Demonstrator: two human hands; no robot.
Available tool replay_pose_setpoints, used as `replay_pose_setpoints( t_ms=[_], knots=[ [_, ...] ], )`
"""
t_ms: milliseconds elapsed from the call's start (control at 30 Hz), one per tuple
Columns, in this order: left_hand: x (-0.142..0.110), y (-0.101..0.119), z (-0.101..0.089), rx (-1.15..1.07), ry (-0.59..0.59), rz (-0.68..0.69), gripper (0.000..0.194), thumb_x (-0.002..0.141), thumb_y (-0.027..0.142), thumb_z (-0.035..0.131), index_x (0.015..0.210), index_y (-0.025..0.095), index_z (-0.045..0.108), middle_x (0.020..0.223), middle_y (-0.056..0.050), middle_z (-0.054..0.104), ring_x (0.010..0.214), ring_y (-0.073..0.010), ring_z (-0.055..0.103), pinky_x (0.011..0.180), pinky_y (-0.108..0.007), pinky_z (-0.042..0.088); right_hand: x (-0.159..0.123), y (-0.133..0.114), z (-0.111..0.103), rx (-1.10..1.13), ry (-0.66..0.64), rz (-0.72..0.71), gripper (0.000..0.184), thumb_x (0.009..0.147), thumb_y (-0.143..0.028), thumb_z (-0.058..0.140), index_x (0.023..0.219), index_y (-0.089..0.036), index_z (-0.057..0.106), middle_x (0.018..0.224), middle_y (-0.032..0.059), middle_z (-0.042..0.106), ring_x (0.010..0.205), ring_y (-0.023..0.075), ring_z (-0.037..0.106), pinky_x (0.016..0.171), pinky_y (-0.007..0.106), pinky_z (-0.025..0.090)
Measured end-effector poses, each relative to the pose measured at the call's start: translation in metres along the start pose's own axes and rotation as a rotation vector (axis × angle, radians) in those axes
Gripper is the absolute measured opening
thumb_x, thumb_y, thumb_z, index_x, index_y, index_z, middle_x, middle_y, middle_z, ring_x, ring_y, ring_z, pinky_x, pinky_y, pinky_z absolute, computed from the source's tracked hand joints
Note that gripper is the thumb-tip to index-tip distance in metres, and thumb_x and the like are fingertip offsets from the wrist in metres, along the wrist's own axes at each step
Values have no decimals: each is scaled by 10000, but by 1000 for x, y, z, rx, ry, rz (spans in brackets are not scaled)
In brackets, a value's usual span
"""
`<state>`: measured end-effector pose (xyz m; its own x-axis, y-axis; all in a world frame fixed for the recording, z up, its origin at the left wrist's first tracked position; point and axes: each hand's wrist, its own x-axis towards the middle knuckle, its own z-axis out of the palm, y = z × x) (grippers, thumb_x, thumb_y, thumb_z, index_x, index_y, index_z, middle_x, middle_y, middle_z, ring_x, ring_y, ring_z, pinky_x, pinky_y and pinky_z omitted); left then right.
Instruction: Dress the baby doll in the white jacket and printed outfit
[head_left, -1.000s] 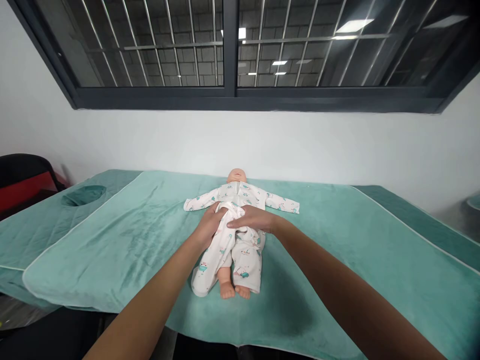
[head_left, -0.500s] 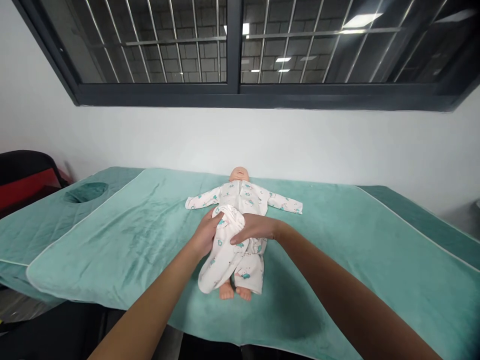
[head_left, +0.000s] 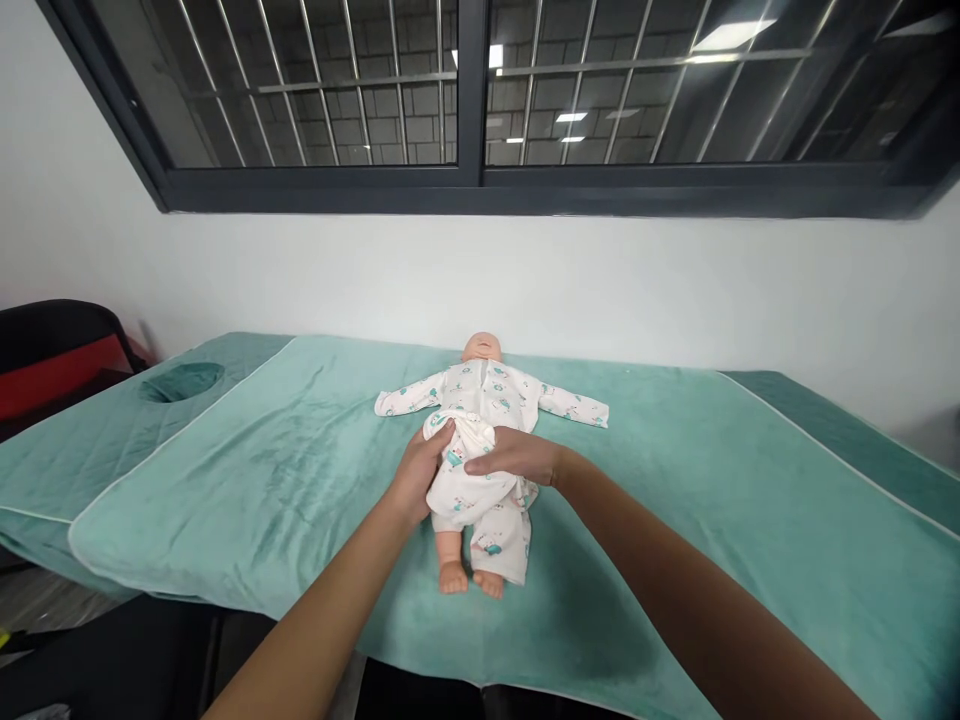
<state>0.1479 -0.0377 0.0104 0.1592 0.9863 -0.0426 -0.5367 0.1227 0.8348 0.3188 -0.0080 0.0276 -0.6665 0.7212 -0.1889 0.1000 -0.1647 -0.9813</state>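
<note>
- Doll (head_left: 484,400) flat on back, mid-bed on teal cover (head_left: 247,480), head toward wall, arms out to sides, bare feet toward camera.
- Romper (head_left: 487,390) buttoned over chest; lower part pulled up: doll's right leg now bare from thigh down, other leg w/ trouser leg (head_left: 501,535) on.
- Bunched cloth (head_left: 461,465) gathered at waist, between both hands.
- Left hand (head_left: 420,472) curled, fingers closed on bunch's left edge, thumb up near top fold.
- Right hand (head_left: 517,455) palm down over doll's belly, fingers closed on bunch from right; grip depth under cloth: can't tell.
- Step, by look of it: stripping lower romper, one leg out, 2nd pending.
- Next move likely calls for: holding hip steady w/ one hand, sliding remaining leg tube off foot w/o dragging doll.
- Vs. 1 s ago: emptied leg cloth then lay long beside doll's right leg down to feet; at 0.5 s lifted partway; now balled at waist, leg exposed. Doll's position abt same.
</note>
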Motion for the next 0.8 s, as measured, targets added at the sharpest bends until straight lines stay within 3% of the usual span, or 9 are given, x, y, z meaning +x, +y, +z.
replay_pose_setpoints(
  t_ms=[67,233,433,533,633,700,800],
  knots=[
    [-1,1,4,7,27,-13,539,777,418,724,1210,115,621,1042,-133,723,907,-242,689,829,-330,532,1,0,1,34,-4,-12,560,668,-384,825,1158,-163,667,1070,90,707,997,241,655,883,357,518],
    [-8,-1,9,22,-14,-45,540,808,457,685,1224,119,617,1059,-139,720,932,-245,686,847,-335,526,10,8,8,323,142,-185,505,744,-410,769,1154,-139,652,1039,104,710,901,217,680,874,353,519],
    [-12,-5,1,69,-194,-98,545,702,336,800,1175,106,654,1026,-140,731,913,-258,690,832,-336,527,9,10,10,272,317,-150,481,745,-484,750,1063,-132,672,941,92,722,806,196,675,727,292,531],
    [-9,-8,0,40,-84,-81,494,688,327,805,1104,93,681,993,-137,735,848,-242,697,775,-318,536,3,6,7,175,187,-72,502,743,-516,741,1055,-128,679,971,92,718,861,197,669,772,293,524],
    [-5,-9,1,-31,5,-31,452,726,374,773,1074,100,681,1007,-130,730,841,-221,694,766,-303,537,-1,4,5,92,-10,-8,537,682,-411,818,1128,-156,662,1042,79,708,965,203,653,851,303,510],
    [-3,-10,2,-67,6,-7,429,752,387,752,1072,112,675,1015,-121,728,853,-214,692,785,-301,533,-1,5,5,116,-18,-27,528,700,-396,807,1150,-166,653,1056,77,703,986,201,648,871,308,503],
    [-7,-8,5,-59,5,-3,414,769,396,734,1073,122,672,1006,-110,729,872,-215,688,807,-306,525,2,9,7,199,76,-87,507,746,-456,754,1137,-149,657,1023,89,704,944,205,656,861,321,499]
  ],
)
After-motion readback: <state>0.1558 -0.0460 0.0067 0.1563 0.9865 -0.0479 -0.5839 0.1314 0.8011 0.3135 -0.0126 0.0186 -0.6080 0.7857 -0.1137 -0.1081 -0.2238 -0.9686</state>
